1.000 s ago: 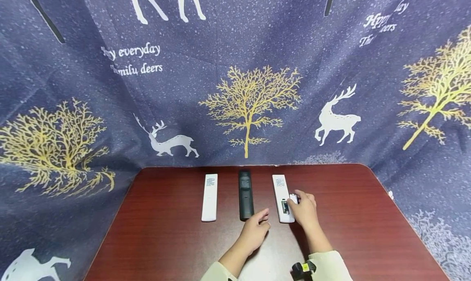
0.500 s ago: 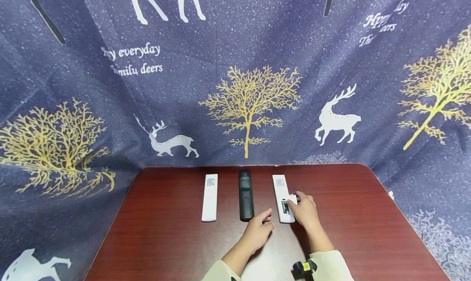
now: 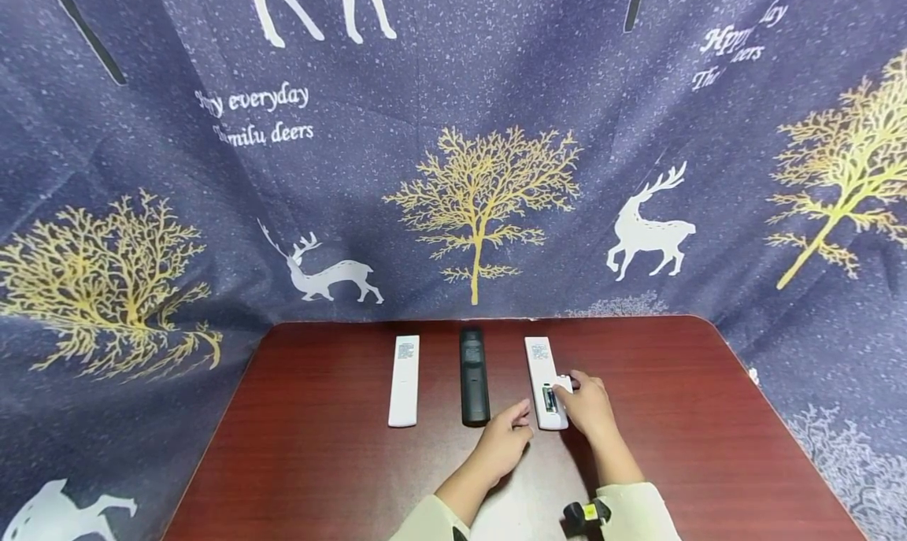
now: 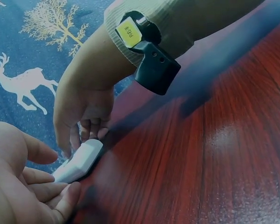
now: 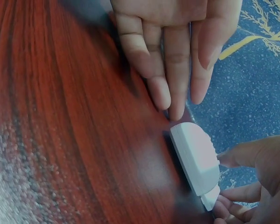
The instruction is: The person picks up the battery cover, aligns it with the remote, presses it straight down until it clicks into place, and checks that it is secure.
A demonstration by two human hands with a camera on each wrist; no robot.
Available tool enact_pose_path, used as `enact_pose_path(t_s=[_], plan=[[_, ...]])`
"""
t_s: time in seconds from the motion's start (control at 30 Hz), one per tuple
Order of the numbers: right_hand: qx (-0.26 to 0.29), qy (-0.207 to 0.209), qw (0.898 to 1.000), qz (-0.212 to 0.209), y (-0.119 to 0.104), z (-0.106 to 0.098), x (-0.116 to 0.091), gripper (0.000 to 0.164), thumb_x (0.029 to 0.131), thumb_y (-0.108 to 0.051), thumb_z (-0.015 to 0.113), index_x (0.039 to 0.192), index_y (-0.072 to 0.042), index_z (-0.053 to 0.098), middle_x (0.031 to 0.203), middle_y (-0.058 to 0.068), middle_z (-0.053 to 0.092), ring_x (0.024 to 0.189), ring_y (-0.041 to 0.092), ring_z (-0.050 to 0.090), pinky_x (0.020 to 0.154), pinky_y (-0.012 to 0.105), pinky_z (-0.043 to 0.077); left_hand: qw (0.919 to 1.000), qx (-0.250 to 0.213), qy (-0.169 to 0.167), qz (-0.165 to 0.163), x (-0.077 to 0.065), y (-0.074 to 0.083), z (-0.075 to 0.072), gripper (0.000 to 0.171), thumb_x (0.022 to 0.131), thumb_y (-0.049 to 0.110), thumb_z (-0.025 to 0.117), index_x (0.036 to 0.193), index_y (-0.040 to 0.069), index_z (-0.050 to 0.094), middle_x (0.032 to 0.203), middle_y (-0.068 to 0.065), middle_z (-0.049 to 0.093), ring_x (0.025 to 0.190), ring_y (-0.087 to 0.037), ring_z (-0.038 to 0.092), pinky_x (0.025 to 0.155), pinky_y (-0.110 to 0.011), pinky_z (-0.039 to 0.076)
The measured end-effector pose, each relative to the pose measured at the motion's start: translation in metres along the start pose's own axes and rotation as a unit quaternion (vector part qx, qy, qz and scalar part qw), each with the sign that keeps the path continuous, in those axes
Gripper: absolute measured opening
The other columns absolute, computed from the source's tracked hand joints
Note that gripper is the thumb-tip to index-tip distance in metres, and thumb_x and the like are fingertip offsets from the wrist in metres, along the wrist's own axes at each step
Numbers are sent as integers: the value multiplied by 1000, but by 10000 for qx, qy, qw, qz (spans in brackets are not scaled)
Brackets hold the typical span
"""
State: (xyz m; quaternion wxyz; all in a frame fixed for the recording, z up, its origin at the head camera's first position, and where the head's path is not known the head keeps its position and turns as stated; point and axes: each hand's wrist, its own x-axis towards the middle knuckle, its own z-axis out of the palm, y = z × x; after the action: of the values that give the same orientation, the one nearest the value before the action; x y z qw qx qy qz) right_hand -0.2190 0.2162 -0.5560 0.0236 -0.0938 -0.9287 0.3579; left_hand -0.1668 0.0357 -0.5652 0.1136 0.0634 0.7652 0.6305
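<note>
A white remote control [image 3: 540, 360] lies back side up at the right of the row, its battery compartment [image 3: 549, 399] uncovered with a dark battery showing inside. My right hand [image 3: 590, 407] pinches the small white battery cover [image 3: 564, 383] against the remote's right edge, thumb near the compartment. In the right wrist view, the cover [image 5: 211, 198] sticks out from the remote's side beside my fingers. My left hand [image 3: 501, 440] is just left of the remote's lower end, fingers loosely extended and holding nothing. The remote's rounded end [image 4: 89, 151] shows between both hands in the left wrist view.
A black remote control [image 3: 473, 379] lies left of the white one, near my left fingertips. Another white remote [image 3: 404, 379] lies farther left. Behind the reddish-brown table [image 3: 312, 446] hangs a blue curtain [image 3: 453, 76] with deer and trees.
My left hand has moved right, away from the black remote and closer to the white one. My right hand and the battery cover have shifted very slightly; the remotes stay in place.
</note>
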Motion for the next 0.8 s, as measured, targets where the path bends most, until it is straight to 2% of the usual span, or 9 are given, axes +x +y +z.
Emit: enact_pose_path(t_s=[0.13, 0.33, 0.53, 0.7, 0.8], plan=[[39, 10, 10000, -24, 0, -1, -1, 59, 91, -23, 65, 134, 16, 53, 127, 41, 54, 122, 54, 52, 106, 62, 42, 9998, -197, -72, 64, 1, 1, 2, 55, 90, 1, 57, 144, -6, 50, 140, -20, 61, 122, -33, 62, 101, -41, 54], [113, 111, 9999, -58, 0, -1, -2, 55, 90, -21, 67, 131, 15, 57, 125, 41, 55, 121, 54, 54, 105, 61, 43, 9997, -192, -100, 124, 3, 0, 4, 54, 89, 0, 57, 143, -7, 50, 138, -19, 63, 122, -33, 62, 102, -42, 53], [281, 112, 9995, -87, 1, -1, -2, 52, 90, -18, 68, 130, 13, 59, 121, 38, 61, 113, 49, 61, 100, 59, 47, 9994, -323, -90, 82, 4, -1, 5, 53, 90, 0, 57, 142, -8, 50, 138, -20, 63, 123, -33, 62, 102, -41, 53], [451, -12, 9989, -90, 1, -1, -2, 50, 91, -17, 67, 131, 12, 58, 112, 30, 71, 101, 40, 69, 90, 52, 55, 9987, -505, -73, 14, 6, -2, 6, 52, 91, 0, 57, 141, -9, 51, 137, -21, 63, 123, -34, 62, 102, -40, 54], [521, -78, 9986, -27, 0, -1, -2, 49, 92, -17, 67, 131, 10, 59, 111, 28, 72, 101, 37, 70, 87, 48, 57, 9983, -578, -74, -25, 7, -2, 6, 52, 90, 0, 58, 141, -9, 51, 136, -22, 63, 123, -33, 62, 102, -40, 53]])
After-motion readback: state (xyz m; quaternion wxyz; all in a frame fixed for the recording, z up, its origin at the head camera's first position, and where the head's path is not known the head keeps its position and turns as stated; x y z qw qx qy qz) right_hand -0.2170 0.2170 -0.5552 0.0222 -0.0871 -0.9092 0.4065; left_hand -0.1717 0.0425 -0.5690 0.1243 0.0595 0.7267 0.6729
